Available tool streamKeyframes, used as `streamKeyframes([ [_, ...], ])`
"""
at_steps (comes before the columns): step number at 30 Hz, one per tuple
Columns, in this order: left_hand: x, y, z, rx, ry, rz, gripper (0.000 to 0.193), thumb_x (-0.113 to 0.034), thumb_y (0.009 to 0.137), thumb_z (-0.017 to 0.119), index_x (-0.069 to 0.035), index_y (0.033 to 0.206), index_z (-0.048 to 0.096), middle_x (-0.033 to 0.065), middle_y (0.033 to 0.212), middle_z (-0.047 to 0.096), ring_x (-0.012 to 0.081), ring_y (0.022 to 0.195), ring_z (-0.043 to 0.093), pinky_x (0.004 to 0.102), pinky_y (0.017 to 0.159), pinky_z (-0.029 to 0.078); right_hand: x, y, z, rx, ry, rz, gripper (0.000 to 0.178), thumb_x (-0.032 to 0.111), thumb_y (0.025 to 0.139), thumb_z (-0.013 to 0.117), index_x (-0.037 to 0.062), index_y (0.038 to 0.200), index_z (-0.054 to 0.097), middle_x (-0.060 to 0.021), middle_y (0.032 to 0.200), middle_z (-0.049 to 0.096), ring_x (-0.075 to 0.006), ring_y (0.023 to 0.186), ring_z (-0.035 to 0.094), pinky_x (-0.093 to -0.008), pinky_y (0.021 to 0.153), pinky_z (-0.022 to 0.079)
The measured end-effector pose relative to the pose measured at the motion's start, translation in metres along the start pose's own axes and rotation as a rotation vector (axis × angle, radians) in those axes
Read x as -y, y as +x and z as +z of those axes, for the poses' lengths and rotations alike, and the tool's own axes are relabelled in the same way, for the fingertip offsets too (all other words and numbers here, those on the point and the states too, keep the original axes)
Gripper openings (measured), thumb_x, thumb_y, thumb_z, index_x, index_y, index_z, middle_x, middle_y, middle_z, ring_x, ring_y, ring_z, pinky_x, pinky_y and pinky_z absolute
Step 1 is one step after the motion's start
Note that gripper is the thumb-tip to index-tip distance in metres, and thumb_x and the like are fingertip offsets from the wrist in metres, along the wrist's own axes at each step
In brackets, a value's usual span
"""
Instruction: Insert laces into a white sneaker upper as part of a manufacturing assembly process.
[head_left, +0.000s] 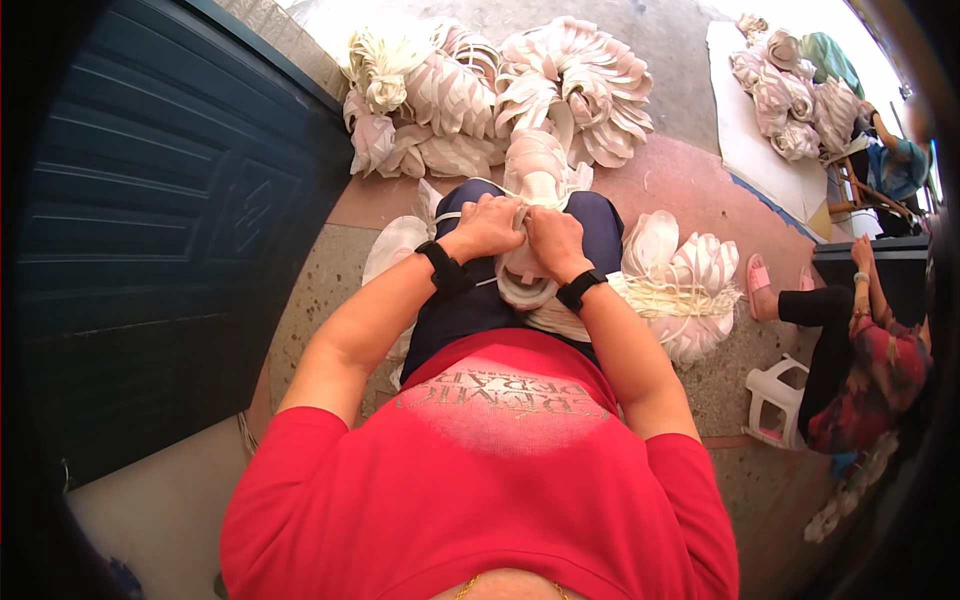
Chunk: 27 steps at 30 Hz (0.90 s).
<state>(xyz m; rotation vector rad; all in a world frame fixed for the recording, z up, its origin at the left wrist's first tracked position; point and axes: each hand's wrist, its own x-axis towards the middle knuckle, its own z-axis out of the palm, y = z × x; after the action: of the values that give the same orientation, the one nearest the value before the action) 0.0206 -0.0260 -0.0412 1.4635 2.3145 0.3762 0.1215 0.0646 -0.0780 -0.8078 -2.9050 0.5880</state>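
A pale pink and white shoe upper [524, 272] lies across my lap, between my knees. My left hand [487, 226] is closed on its left edge near the middle, fingertips pinched. Right beside it, my right hand [553, 240] pinches the same upper from the other side, and the fingertips of both hands nearly meet. A thin white lace [447, 215] loops out to the left of my left hand. What exactly lies between the fingertips is too small to make out. Just beyond my hands, another pale upper [537, 160] leans toward me from the pile.
Heaped bundles of shoe uppers [575, 85] lie ahead on the floor. To my right sit more uppers with a bundle of cream laces [665, 298]. A dark blue door [190, 200] stands at left. A person sits near a white stool [775, 400]; another is farther off.
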Motion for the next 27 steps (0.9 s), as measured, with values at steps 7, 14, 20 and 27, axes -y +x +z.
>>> streamKeyframes([
  [7,-0.003,0.009,0.002,0.173,0.160,-0.054,0.031,-0.016,0.071,0.049,-0.010,0.100,0.055,0.0092,0.100,0.058,0.0294,0.099,0.049,0.0454,0.077,0.037,0.001,0.000,-0.006,0.036,0.035,0.002,0.019,0.027,0.080,0.052,0.0093,0.080,0.060,-0.0134,0.072,0.062,-0.0302,0.069,0.061,-0.0398,0.060,0.048],
  [14,0.008,0.012,-0.005,0.198,-0.092,-0.081,0.032,-0.012,0.069,0.050,-0.013,0.098,0.061,0.0123,0.095,0.060,0.0323,0.096,0.051,0.0438,0.075,0.038,0.006,0.000,-0.002,-0.006,-0.054,-0.118,0.010,0.011,0.075,0.051,0.0050,0.074,0.059,-0.0127,0.068,0.062,-0.0276,0.066,0.063,-0.0362,0.056,0.049],
  [20,0.006,0.007,0.002,0.074,-0.096,-0.066,0.030,-0.017,0.072,0.053,-0.014,0.100,0.062,0.0099,0.099,0.060,0.0301,0.097,0.052,0.0410,0.079,0.040,0.004,0.001,-0.011,-0.002,-0.074,-0.177,0.010,0.011,0.074,0.051,0.0031,0.076,0.057,-0.0134,0.067,0.062,-0.0266,0.066,0.062,-0.0363,0.056,0.049],
  [27,-0.010,-0.035,-0.011,-0.195,-0.011,0.549,0.016,-0.017,0.072,0.060,-0.013,0.087,0.063,0.0026,0.099,0.060,0.0272,0.097,0.050,0.0378,0.078,0.041,-0.025,-0.064,-0.069,0.250,0.547,-0.212,0.023,0.022,0.086,0.047,0.0021,0.075,0.050,-0.0160,0.066,0.056,-0.0260,0.062,0.056,-0.0356,0.055,0.042],
])
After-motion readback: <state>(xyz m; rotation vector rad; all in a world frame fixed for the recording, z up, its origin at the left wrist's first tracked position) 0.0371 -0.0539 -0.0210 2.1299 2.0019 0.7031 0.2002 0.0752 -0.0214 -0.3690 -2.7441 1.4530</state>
